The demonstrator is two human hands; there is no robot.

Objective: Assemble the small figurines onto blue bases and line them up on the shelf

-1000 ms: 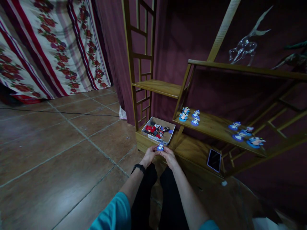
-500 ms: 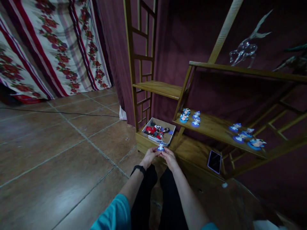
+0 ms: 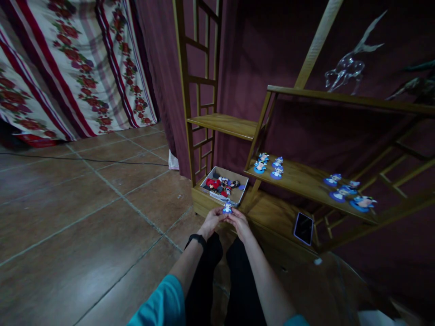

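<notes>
A small blue figurine (image 3: 227, 207) is pinched between the fingertips of the left hand (image 3: 211, 221) and right hand (image 3: 239, 222), both closed on it, unchanged over the last second. It is held before the box (image 3: 224, 185). Beyond, more figurines (image 3: 270, 165) stand on the shelf (image 3: 306, 181).

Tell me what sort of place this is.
Probably a room set up as a display corner, perhaps in a home or small shop. A wooden shelf unit carries rows of small blue figurines, a glass deer ornament stands on top, and both hands hold one more figurine.
</notes>
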